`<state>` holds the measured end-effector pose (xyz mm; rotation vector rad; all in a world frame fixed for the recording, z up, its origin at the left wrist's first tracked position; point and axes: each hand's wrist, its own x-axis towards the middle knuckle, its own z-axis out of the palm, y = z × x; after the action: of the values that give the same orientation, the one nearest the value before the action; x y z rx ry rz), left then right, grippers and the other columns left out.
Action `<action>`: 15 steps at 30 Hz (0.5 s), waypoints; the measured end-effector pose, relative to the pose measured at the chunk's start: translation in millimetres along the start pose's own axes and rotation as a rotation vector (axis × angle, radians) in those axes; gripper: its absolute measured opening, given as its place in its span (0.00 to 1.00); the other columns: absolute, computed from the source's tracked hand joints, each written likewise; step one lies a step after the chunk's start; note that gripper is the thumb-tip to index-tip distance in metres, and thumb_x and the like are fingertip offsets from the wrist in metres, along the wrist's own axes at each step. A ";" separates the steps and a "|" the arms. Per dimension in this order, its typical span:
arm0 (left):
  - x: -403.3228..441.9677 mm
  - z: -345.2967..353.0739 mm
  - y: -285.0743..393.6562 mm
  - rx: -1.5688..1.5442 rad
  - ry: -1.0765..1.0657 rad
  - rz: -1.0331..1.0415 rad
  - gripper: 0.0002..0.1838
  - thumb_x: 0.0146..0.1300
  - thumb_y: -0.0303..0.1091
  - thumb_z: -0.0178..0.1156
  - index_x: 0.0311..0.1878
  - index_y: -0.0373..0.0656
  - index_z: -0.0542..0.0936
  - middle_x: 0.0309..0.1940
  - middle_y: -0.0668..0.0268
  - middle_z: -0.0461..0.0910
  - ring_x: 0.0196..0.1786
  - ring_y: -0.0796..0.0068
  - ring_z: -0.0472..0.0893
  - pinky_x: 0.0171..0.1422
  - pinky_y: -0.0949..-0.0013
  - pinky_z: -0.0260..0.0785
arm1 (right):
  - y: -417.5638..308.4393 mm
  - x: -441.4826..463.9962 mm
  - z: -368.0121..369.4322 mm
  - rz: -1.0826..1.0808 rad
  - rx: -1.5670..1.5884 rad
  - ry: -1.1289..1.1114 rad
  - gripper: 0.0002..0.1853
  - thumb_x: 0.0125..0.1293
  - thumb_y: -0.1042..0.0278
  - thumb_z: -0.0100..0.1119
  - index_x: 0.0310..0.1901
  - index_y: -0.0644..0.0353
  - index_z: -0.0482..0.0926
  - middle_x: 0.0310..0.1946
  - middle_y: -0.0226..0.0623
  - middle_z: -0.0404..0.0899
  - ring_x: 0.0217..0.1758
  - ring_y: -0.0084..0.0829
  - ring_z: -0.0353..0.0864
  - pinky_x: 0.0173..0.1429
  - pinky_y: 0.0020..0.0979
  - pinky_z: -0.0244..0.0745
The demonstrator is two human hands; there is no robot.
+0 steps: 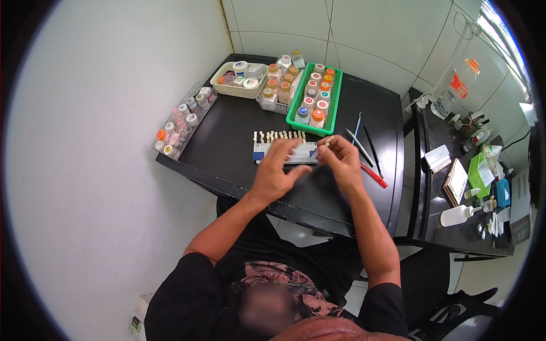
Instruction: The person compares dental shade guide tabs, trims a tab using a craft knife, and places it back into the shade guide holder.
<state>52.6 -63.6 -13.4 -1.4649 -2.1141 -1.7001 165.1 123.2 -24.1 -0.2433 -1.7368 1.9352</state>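
Note:
My left hand [277, 173] is over the front of a white and blue holder [287, 152], its fingers apart and nothing seen in them. A row of small tooth-shaped tabs [277, 136] stands along the holder's back edge. At the holder's right end, my right hand [342, 162] pinches a small, pale tab [325, 144] between thumb and fingers. Right of that hand lie a blue thin tool [357, 126], a silver and dark pointed tool [360, 148], a black thin tool [372, 149] and a red tool [374, 175].
Behind the holder, a green basket [292, 119] and a clear basket [276, 106] hold several jars. A cream basket [227, 90] and a clear tray [187, 128] with jars are at the left. A side table [418, 187] at right bears a white bottle [455, 216].

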 end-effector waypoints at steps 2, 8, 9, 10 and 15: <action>-2.2 -16.3 -16.0 0.210 0.085 -0.055 0.39 0.58 0.32 0.85 0.71 0.41 0.78 0.57 0.54 0.81 0.57 0.58 0.84 0.61 0.57 0.80 | 1.3 1.9 -4.1 -0.028 -0.013 0.067 0.10 0.80 0.70 0.69 0.56 0.66 0.86 0.39 0.27 0.86 0.41 0.16 0.84 0.47 0.24 0.79; -15.6 -59.0 -63.7 0.588 0.045 -0.283 0.43 0.60 0.55 0.83 0.66 0.32 0.78 0.59 0.50 0.77 0.64 0.47 0.77 0.71 0.49 0.70 | -4.7 4.8 -4.4 -0.127 -0.256 0.275 0.19 0.78 0.76 0.69 0.65 0.70 0.78 0.37 0.33 0.87 0.38 0.18 0.84 0.45 0.24 0.80; -16.7 -60.6 -64.5 0.592 -0.023 -0.329 0.42 0.61 0.58 0.82 0.65 0.32 0.79 0.59 0.50 0.77 0.65 0.46 0.76 0.71 0.47 0.69 | -3.6 5.2 -4.0 -0.141 -0.265 0.289 0.20 0.77 0.77 0.69 0.66 0.69 0.77 0.36 0.34 0.87 0.38 0.18 0.84 0.45 0.25 0.81; -16.8 -60.6 -64.4 0.576 -0.048 -0.319 0.41 0.61 0.61 0.81 0.62 0.34 0.81 0.60 0.52 0.76 0.65 0.48 0.76 0.71 0.48 0.68 | -1.9 5.1 -3.2 -0.153 -0.274 0.301 0.21 0.76 0.78 0.69 0.67 0.69 0.75 0.36 0.35 0.87 0.37 0.19 0.85 0.45 0.25 0.81; -14.9 -58.1 -66.0 0.507 -0.068 -0.318 0.38 0.59 0.56 0.84 0.61 0.37 0.82 0.58 0.55 0.78 0.63 0.51 0.77 0.69 0.50 0.69 | -1.5 5.1 -1.3 -0.227 -0.396 0.274 0.21 0.74 0.80 0.70 0.65 0.66 0.76 0.35 0.36 0.87 0.38 0.22 0.87 0.46 0.27 0.83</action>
<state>-12.5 -114.5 -47.1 -1.0968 -2.6629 -1.0560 161.8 126.9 -21.8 -0.4119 -1.8543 1.3206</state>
